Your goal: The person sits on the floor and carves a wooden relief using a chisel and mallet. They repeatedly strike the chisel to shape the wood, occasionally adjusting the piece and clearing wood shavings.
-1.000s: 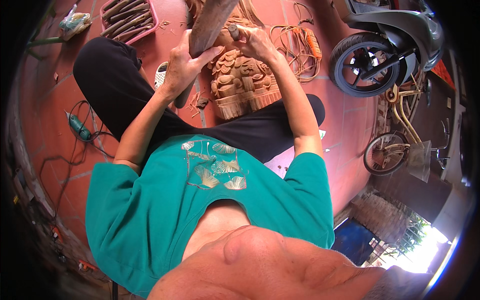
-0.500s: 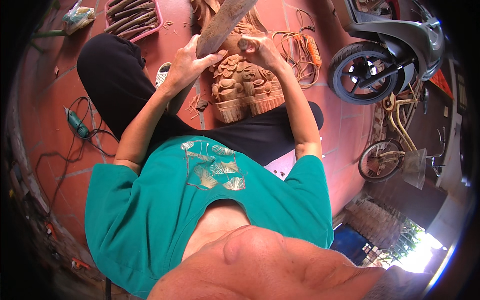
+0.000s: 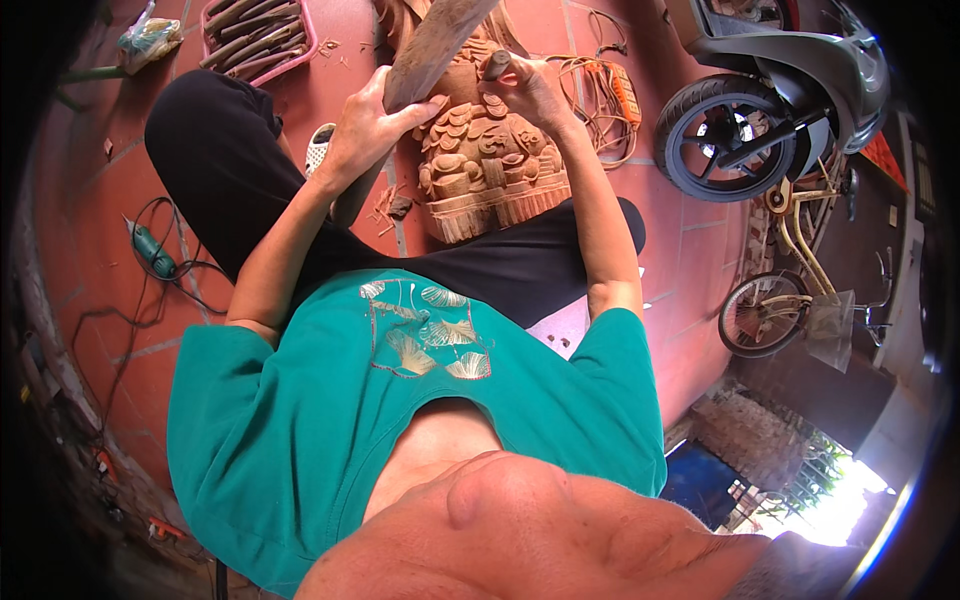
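My left hand [image 3: 362, 135] is closed around a thick wooden mallet [image 3: 436, 52], a long bar that slants up to the right and leaves the picture at the top. My left thumb stretches right, over the carving. In my right hand [image 3: 530, 92] is a chisel with a round wooden handle [image 3: 497, 65]; its end points up toward me and its blade is hidden. Beneath both hands lies a brown wood carving [image 3: 487, 160] with coin-like discs and rounded relief, its near end between my legs.
A pink basket [image 3: 313, 45] of several long wooden-handled tools stands front left. Left of me, a green power tool [image 3: 152, 250] trails a cord. An orange power strip [image 3: 622, 95] with coiled cable lies right of the carving. Beyond are a motor scooter [image 3: 730, 135] and a bicycle [image 3: 765, 315].
My right hand has risen slightly, and the chisel's handle end has moved up and a little right. The left hand keeps its hold on the mallet. The whole view has shifted slightly.
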A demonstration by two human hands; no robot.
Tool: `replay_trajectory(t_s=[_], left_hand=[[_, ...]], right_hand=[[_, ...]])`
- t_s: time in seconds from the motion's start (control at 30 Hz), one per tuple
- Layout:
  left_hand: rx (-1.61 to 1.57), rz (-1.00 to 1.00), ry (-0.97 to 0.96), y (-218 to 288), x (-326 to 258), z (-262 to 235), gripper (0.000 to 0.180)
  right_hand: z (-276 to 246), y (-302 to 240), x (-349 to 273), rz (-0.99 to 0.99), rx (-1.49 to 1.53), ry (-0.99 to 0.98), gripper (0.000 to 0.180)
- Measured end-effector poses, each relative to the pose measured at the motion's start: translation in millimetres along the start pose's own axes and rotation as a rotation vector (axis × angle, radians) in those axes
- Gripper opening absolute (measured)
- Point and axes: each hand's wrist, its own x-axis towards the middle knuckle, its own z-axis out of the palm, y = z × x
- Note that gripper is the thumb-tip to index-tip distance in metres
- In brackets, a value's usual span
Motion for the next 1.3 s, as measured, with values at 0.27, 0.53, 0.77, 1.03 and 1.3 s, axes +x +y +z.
replay_trajectory(t_s=[0.27, 0.53, 0.77, 1.03, 1.3], left_hand=[[0.033, 0.040, 0.030, -3, -1, 0, 0.055], [-0.039, 0.083, 0.086, 12, -14, 7, 0.056], [0.108, -0.008, -0.039, 3, -10, 4, 0.050], [0.042, -0.021, -0.032, -3, -4, 4, 0.057], [-0.047, 0.009, 0.013, 2, -2, -1, 0.055]], right_hand=[[3, -25, 5, -0.110, -0.159, 0.010, 0.021], [18, -18, 12, -0.204, -0.212, 0.023, 0.020], [16, -25, 11, -0.157, -0.161, 0.035, 0.021], [15, -23, 10, -0.174, -0.152, 0.022, 0.022], [25, -35, -10, -0.286, -0.315, -0.116, 0.028]])
